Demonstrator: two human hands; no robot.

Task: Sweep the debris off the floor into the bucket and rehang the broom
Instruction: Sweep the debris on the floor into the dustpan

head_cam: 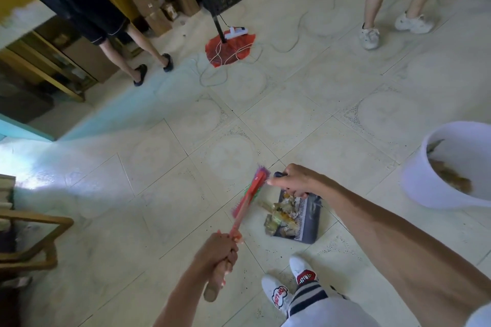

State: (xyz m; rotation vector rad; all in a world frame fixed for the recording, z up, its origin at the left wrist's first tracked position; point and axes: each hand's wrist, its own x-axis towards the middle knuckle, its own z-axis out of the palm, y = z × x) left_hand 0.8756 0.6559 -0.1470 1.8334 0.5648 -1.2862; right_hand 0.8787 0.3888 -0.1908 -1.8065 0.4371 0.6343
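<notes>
My left hand (220, 249) grips the wooden end of a red-handled broom (245, 200). Its red, green and purple bristle head rests on the tiled floor, just left of a dark dustpan (309, 223). My right hand (295, 179) is closed on the dustpan's dark handle at its far end. The pan lies flat on the floor with a heap of brownish scraps and wrappers (279, 216) on its left half. A white bucket (425, 172) stands at the right edge, with brown debris inside it.
My white shoes (288, 284) stand just below the dustpan. One person's legs (138, 53) stand at the upper left, another person's legs (393, 16) at the upper right. A black pole on a red base (229, 46) trails white cables. Boxes and a black crate line the back; wooden furniture (32, 241) sits left.
</notes>
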